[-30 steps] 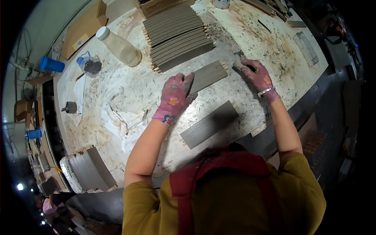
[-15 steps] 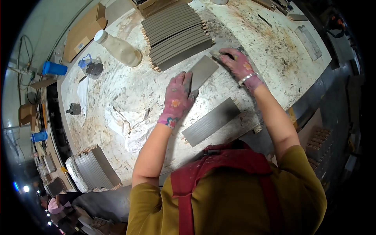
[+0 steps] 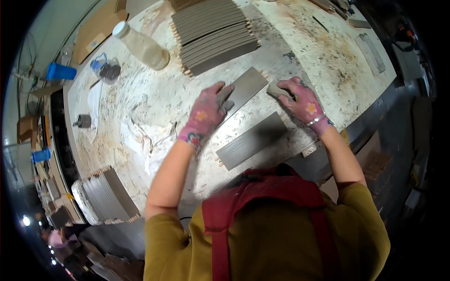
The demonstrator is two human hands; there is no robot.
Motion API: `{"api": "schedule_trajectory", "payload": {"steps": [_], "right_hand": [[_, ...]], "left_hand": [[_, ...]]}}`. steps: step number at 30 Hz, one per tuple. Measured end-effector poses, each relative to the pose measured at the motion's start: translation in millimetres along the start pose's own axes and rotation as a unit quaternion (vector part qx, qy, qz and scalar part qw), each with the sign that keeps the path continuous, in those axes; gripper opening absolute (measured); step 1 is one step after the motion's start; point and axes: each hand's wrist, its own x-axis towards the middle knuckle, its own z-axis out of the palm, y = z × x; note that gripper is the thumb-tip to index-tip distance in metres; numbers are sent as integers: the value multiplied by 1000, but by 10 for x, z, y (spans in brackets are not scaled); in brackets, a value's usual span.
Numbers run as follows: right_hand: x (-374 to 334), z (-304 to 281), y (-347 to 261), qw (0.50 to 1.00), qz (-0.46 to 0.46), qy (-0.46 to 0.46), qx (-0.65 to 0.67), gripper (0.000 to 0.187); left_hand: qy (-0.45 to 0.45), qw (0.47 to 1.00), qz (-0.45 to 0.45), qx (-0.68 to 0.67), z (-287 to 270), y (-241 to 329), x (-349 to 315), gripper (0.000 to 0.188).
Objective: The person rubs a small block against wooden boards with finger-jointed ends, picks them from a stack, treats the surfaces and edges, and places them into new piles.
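Note:
A flat grey board (image 3: 247,88) with short wooden pegs at its far right end lies slantwise on the table. My left hand (image 3: 206,110), in a pink flowered glove with grey-stained fingers, grips its near left part, thumb and fingers curled at the edges. My right hand (image 3: 300,99), gloved alike, is just off the board's right end, its fingers closed round a small greyish pad (image 3: 273,89), partly hidden under them. A second, darker grey board (image 3: 253,140) with pegs lies nearer my body, between my forearms.
Stacked grey pegged boards (image 3: 215,42) stand at the far middle; more boards (image 3: 108,196) sit at the near left. A large capped bottle (image 3: 145,49), a small blue-handled jug (image 3: 108,70) and a crumpled white cloth (image 3: 150,140) are on the left. A pale bar (image 3: 371,54) lies far right.
My right hand has moved nearer and to the right with the pad. The board has shifted slightly right and its end pegs now show. My left hand has slid a little left and nearer.

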Motion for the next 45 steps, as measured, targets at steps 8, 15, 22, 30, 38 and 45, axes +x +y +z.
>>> {"api": "schedule_trajectory", "payload": {"steps": [8,15,22,30,38,45], "right_hand": [[26,752,-642,921,-362,-132,-58,19],[206,559,19,928,-317,-161,-110,34],[291,-303,672,973,-132,8,-188,40],[540,251,-523,934,-318,-146,-75,36],[731,755,-842,811,-477,-319,-114,29],[1201,1051,-865,864,-450,-197,-114,39]], "left_hand": [[-55,996,55,52,-123,-197,155,51],[-76,992,71,73,-159,-189,162,58],[103,973,123,169,212,256,164,29],[19,990,-39,133,748,905,-32,49],[-89,992,-81,36,935,812,-227,48],[53,995,-24,80,857,824,-168,77]]}}
